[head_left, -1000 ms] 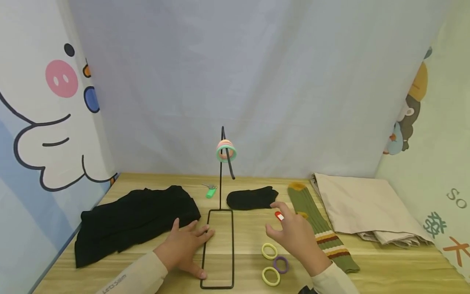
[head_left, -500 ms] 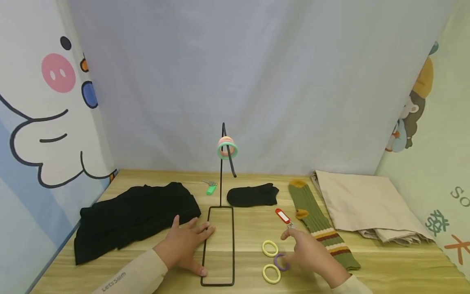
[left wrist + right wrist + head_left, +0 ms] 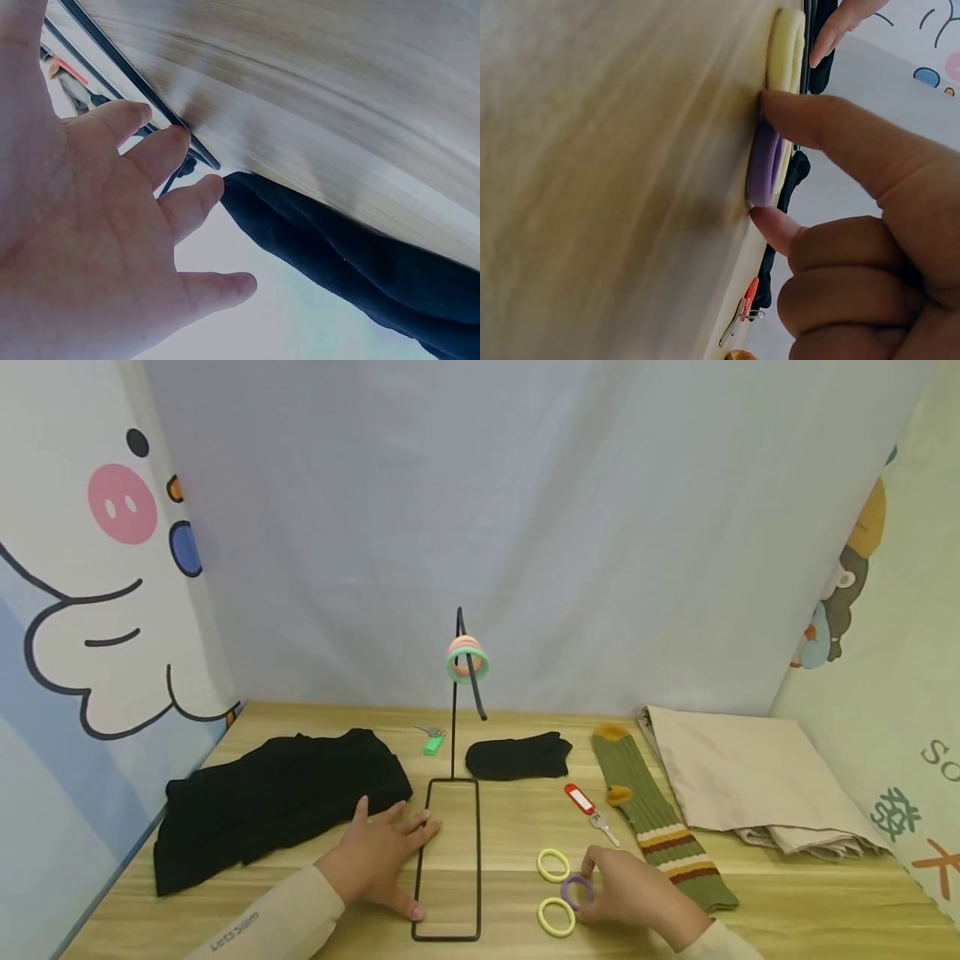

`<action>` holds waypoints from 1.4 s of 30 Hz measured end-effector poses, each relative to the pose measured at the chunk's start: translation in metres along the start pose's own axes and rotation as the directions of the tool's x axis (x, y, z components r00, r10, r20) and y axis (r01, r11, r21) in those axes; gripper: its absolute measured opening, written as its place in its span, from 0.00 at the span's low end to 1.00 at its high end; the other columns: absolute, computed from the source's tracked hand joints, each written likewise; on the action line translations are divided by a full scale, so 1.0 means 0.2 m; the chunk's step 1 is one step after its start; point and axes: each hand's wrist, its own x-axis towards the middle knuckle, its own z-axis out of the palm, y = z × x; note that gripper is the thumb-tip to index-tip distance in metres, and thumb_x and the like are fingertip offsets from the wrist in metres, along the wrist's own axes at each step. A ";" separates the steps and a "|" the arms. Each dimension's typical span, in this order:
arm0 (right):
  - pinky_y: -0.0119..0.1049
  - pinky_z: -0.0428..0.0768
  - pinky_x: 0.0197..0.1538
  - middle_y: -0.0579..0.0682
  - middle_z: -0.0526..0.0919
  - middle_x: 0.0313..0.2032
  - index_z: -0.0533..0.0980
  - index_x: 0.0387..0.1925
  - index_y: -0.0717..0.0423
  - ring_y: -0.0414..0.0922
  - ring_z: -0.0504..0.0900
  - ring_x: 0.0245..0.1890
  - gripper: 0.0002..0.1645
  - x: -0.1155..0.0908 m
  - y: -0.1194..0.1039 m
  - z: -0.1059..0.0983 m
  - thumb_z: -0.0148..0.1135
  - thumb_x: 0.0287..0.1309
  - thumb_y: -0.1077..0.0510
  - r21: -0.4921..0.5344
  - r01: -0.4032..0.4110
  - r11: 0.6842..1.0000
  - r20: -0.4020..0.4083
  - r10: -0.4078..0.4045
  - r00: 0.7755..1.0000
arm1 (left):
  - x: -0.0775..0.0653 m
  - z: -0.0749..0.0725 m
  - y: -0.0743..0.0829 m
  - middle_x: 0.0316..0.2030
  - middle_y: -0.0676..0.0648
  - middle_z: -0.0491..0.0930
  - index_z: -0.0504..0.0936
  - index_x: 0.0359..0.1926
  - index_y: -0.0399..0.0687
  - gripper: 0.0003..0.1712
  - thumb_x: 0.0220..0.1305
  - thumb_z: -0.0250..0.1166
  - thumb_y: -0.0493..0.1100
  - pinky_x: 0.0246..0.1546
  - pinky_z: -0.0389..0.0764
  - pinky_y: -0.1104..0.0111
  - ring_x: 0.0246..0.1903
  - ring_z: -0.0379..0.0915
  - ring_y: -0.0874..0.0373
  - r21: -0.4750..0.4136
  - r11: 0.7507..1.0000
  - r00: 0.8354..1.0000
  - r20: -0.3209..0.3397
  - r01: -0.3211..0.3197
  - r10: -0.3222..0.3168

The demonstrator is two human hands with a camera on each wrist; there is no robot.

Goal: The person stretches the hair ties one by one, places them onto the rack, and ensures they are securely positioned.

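Note:
My right hand [image 3: 630, 889] is low over the table. Its thumb and index finger pinch a purple ring [image 3: 763, 165] from opposite edges, the other fingers curled in. Two pale yellow rings lie by it, an upper yellow ring [image 3: 540, 865] and a lower yellow ring [image 3: 540, 917]. My left hand [image 3: 382, 856], fingers spread, rests at the left side of the black wire stand's base [image 3: 478, 860]. From the stand's sloping arm [image 3: 478, 697] hang several pastel rings [image 3: 452, 670], a green one in front.
Black cloth [image 3: 277, 810] lies left, a black sock [image 3: 517, 757] behind the stand. A green-tagged key [image 3: 434, 743] is at the back. Right are a red-tagged key [image 3: 580, 798], a striped green sock [image 3: 652, 810] and folded beige cloth [image 3: 750, 777]. A curtain [image 3: 525, 527] closes the back.
My right hand has come down and toward me, past the red-tagged key, to the purple ring, and its fingers have closed on it. My left hand has stayed at the base.

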 end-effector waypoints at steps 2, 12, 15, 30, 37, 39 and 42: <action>0.31 0.65 0.22 0.42 0.71 0.19 0.72 0.30 0.54 0.39 0.66 0.19 0.20 0.00 0.00 0.00 0.73 0.35 0.53 -0.020 -0.010 1.000 -0.006 0.010 1.000 | 0.00 -0.01 0.00 0.68 0.54 0.60 0.58 0.69 0.62 0.63 0.29 0.62 0.81 0.60 0.50 0.35 0.68 0.53 0.47 0.000 1.000 1.000 -0.004 0.001 -0.001; 0.32 0.63 0.18 0.43 0.70 0.17 0.74 0.28 0.53 0.40 0.65 0.17 0.12 0.01 -0.02 -0.01 0.68 0.41 0.55 -0.047 -0.074 0.996 -0.030 0.072 0.997 | 0.01 -0.01 0.00 0.69 0.54 0.59 0.57 0.69 0.62 0.63 0.30 0.62 0.81 0.61 0.48 0.35 0.69 0.51 0.48 -0.007 1.000 1.000 0.016 0.003 -0.003; 0.32 0.60 0.17 0.42 0.69 0.16 0.74 0.28 0.51 0.39 0.62 0.15 0.11 0.00 -0.03 -0.01 0.65 0.38 0.59 -0.058 -0.083 0.995 -0.061 0.080 0.995 | 0.01 -0.01 0.00 0.69 0.54 0.59 0.57 0.69 0.62 0.63 0.30 0.63 0.80 0.61 0.48 0.35 0.69 0.51 0.48 -0.014 1.000 1.000 0.020 0.004 -0.004; 0.24 0.51 0.14 0.34 0.58 0.10 0.73 0.33 0.48 0.30 0.53 0.10 0.11 -0.03 -0.21 -0.06 0.64 0.44 0.58 -0.044 0.075 0.996 -0.131 -0.080 0.988 | 0.00 0.00 0.00 0.68 0.55 0.59 0.57 0.69 0.63 0.63 0.30 0.62 0.81 0.60 0.48 0.35 0.68 0.52 0.48 -0.015 1.000 1.000 0.013 0.002 -0.002; 0.24 0.50 0.14 0.33 0.55 0.09 0.72 0.35 0.45 0.29 0.51 0.10 0.12 -0.07 -0.33 -0.10 0.64 0.46 0.57 -0.005 0.137 0.991 -0.148 -0.136 0.980 | 0.00 0.00 0.00 0.68 0.54 0.59 0.58 0.69 0.63 0.63 0.30 0.62 0.80 0.60 0.48 0.35 0.68 0.53 0.48 -0.021 1.000 1.000 0.010 0.002 -0.002; 0.24 0.50 0.14 0.32 0.54 0.09 0.72 0.35 0.44 0.28 0.50 0.10 0.12 -0.08 -0.35 -0.11 0.64 0.47 0.57 -0.003 0.166 0.986 -0.165 -0.164 0.973 | 0.00 0.00 0.00 0.68 0.54 0.59 0.58 0.69 0.63 0.63 0.30 0.62 0.81 0.60 0.48 0.35 0.68 0.53 0.48 -0.018 1.000 1.000 0.010 0.000 0.000; 0.23 0.49 0.14 0.32 0.52 0.09 0.72 0.35 0.43 0.27 0.48 0.10 0.12 -0.09 -0.39 -0.13 0.64 0.48 0.57 -0.009 0.213 0.977 -0.202 -0.210 0.957 | 0.00 0.00 0.00 0.68 0.54 0.59 0.58 0.69 0.63 0.63 0.30 0.62 0.81 0.60 0.49 0.35 0.68 0.53 0.48 -0.014 1.000 1.000 0.010 0.000 0.000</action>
